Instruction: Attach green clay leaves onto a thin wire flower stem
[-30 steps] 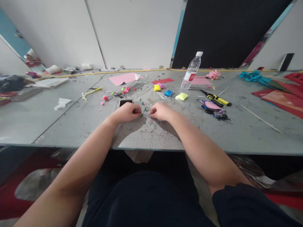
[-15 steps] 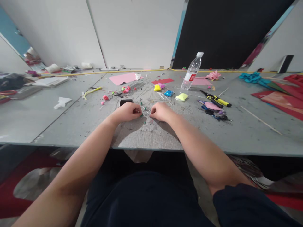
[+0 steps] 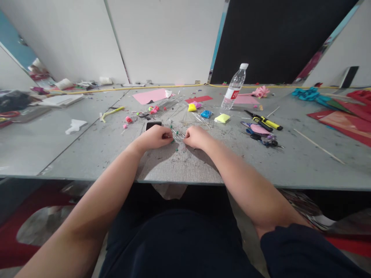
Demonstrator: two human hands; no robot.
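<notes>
While a thin wire piece [image 3: 179,136] with green bits [image 3: 177,133] lay between our left grip [image 3: 157,136] and right grip [image 3: 197,136], it looked partly done, but we couldn't tell the rest. The right grip seemed to pinch its edge; whether the left, curled beside it, held anything, we couldn't see. A bottle [image 3: 233,88] stood farther across the worktop [image 3: 290,166].

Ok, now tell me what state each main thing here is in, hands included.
Wire: bent, fine detail unclear
Left hand: fingers pinched at the wire
Right hand: fingers pinched at the wire
Bottle: standing, capped
Pliers: lying down, jaws unclear
Black device: flat, partly hidden
Blue packet: lying down, seal unclear
</notes>
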